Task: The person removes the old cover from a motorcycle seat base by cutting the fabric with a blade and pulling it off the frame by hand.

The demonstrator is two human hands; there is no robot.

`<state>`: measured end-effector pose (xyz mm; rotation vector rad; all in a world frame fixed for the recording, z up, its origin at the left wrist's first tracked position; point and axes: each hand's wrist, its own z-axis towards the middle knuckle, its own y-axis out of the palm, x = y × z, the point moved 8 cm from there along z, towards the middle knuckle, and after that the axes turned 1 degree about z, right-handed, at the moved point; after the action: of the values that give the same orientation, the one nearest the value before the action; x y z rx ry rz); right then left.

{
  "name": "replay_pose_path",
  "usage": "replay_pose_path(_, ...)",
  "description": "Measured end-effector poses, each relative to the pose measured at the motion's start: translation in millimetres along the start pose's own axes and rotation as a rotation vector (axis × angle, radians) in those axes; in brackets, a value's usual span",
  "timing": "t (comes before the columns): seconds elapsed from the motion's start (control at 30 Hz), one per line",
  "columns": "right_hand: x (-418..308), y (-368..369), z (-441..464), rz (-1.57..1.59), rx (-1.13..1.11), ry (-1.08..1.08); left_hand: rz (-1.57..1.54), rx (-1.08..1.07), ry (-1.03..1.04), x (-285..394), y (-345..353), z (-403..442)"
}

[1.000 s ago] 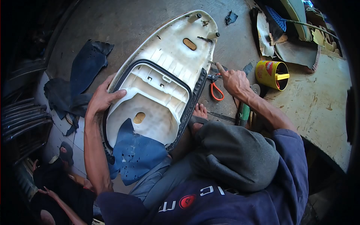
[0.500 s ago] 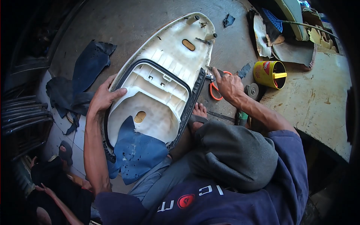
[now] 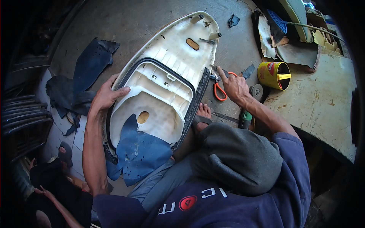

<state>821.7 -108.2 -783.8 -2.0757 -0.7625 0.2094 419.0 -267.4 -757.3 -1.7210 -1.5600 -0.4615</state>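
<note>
A white plastic seat base [image 3: 178, 45] lies with its hollow underside up, a black seal round its lower recess. My left hand [image 3: 108, 95] grips its left edge, thumb over the rim. My right hand [image 3: 234, 85] is beside its right edge, fingers closed round a small dark tool whose tip points at the rim; most of the tool is hidden. Orange-handled scissors [image 3: 219, 92] lie on the floor just left of that hand. A torn blue sheet [image 3: 140, 155] covers the base's lower end and my lap.
Dark blue scraps [image 3: 91, 64] lie at left. A yellow bucket [image 3: 269, 74], a green angle grinder [image 3: 246, 118] and a worn board [image 3: 319, 102] are at right. Another person [image 3: 57, 190] is at lower left. Torn covers [image 3: 298, 53] lie at upper right.
My right hand has moved slightly down along the right edge since the first frame. The base has shifted a little; my left hand keeps its grip.
</note>
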Motion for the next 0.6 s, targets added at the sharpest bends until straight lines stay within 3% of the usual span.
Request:
replay_pose_path(0.03,11,4,-5,0.272,-0.06,0.036,-0.007,-0.035,-0.008,-2,3,-1)
replay_pose_path(0.2,6,-4,-15,0.172,-0.021,-0.044,0.062,-0.046,0.017,-7,-1,-4)
replay_pose_path(0.27,-4,-19,-19,-0.062,0.026,-0.155,0.108,-0.02,0.025,2,-1,-4)
replay_pose_path(0.37,-21,-17,-17,-0.304,0.036,-0.156,0.068,-0.015,0.087,-5,-2,2)
replay_pose_path(0.43,-31,-7,-17,-0.308,0.028,-0.132,0.054,-0.037,0.047,-5,1,3)
replay_pose_path(0.5,-18,-3,-20,0.051,-0.029,0.02,0.033,-0.057,0.039,0,1,9)
replay_pose_path(0.57,17,44,2,0.701,0.028,-0.055,0.013,-0.135,-0.005,-9,5,18)
replay_pose_path(0.6,14,38,-4,0.533,0.064,-0.041,0.046,-0.136,0.003,-9,2,20)
